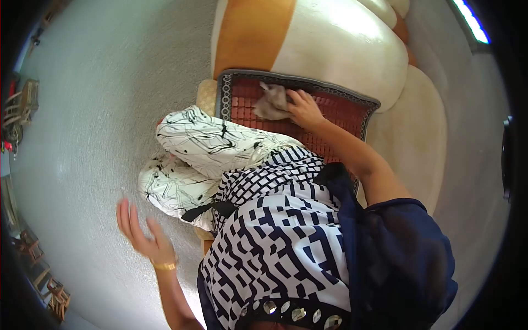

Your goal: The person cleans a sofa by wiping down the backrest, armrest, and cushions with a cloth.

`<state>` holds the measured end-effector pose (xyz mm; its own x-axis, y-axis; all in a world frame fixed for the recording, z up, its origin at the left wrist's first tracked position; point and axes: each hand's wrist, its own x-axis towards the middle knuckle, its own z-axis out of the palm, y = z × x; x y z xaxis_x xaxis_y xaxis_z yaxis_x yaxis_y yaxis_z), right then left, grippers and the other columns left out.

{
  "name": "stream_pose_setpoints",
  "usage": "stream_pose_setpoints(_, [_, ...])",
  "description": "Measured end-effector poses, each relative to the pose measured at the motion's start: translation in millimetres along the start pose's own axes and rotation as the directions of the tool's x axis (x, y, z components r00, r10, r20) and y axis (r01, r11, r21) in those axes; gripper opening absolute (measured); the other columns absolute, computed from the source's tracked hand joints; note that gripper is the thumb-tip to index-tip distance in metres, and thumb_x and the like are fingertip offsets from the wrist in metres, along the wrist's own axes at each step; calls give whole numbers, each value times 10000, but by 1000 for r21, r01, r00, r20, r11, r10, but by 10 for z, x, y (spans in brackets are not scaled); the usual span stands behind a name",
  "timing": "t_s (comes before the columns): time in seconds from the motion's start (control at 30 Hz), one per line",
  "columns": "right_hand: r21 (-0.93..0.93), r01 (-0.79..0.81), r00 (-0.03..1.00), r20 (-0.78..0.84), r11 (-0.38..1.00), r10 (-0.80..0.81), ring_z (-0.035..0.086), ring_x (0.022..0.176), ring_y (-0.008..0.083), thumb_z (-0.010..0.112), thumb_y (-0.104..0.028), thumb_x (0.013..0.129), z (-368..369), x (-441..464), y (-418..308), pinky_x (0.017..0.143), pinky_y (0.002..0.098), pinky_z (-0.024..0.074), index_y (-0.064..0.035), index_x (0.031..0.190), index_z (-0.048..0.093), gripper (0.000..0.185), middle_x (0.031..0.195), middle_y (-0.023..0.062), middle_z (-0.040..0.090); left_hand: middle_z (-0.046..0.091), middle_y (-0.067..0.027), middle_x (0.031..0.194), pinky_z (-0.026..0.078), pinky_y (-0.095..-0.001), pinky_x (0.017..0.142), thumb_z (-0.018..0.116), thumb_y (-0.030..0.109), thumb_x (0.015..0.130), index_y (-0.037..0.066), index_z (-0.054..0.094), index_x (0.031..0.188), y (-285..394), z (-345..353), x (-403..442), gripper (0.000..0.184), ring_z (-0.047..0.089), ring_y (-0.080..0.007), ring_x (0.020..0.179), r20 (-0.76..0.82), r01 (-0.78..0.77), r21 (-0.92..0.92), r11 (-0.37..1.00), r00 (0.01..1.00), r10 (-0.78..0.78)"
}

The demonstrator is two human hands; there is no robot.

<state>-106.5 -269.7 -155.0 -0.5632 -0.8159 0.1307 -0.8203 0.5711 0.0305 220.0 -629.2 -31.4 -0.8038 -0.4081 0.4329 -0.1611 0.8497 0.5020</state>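
Note:
My right hand [306, 110] is on the reddish-brown tiled seat mat [341, 114], its fingers gripping the edge of a crumpled grey-beige cloth [273, 103]. The cloth lies bunched on the mat, to the left of my fingers. My left hand [145, 235], with a gold bracelet [164, 266] at the wrist, is raised in the air over the grey floor. Its fingers are spread and slightly blurred, and nothing is in them. My legs in white patterned trousers [203, 137] lie between the two hands.
The mat has a dark patterned border and lies on a cream and orange sofa [352, 44]. Its cream armrest [410, 137] curves around at the right. Small wooden chairs [58, 297] and other items stand far off along the left edge, across the grey floor [99, 110].

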Motion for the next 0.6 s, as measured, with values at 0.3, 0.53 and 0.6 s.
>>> stream_pose_setpoints(0.3, [-117, -958, 275, -119, 261, 954, 498, 1070, 405, 634, -297, 789, 178, -1594, 560, 861, 477, 457, -66, 1069, 597, 364, 1174, 222, 494, 540, -138, 1285, 314, -447, 1063, 561, 63, 829, 51, 602, 1177, 818, 1044, 1172, 350, 450, -313, 1247, 110, -461, -229, 857, 863, 494])
stream_pose_setpoints(0.53, [-162, -616, 780, 15, 771, 626, 498, 1027, 333, 677, -273, 711, -185, -499, -278, 782, 438, 439, -126, 1119, 594, 441, 1186, 172, 491, 571, -158, 1185, 384, -426, 977, 559, 86, 829, 34, 604, 1139, 612, 1348, 1121, 317, 512, -336, 1122, 324, -371, -300, 879, 827, 460])
stream_pose_setpoints(0.6, [-125, -364, 931, -24, 923, 364, 496, 1000, 314, 679, -271, 708, -239, -435, -190, 778, 431, 431, -134, 1125, 598, 446, 1160, 143, 500, 575, -162, 1172, 395, -416, 966, 566, 78, 821, 27, 603, 1127, 646, 1437, 1156, 313, 520, -340, 1096, 383, -351, -366, 862, 788, 483])
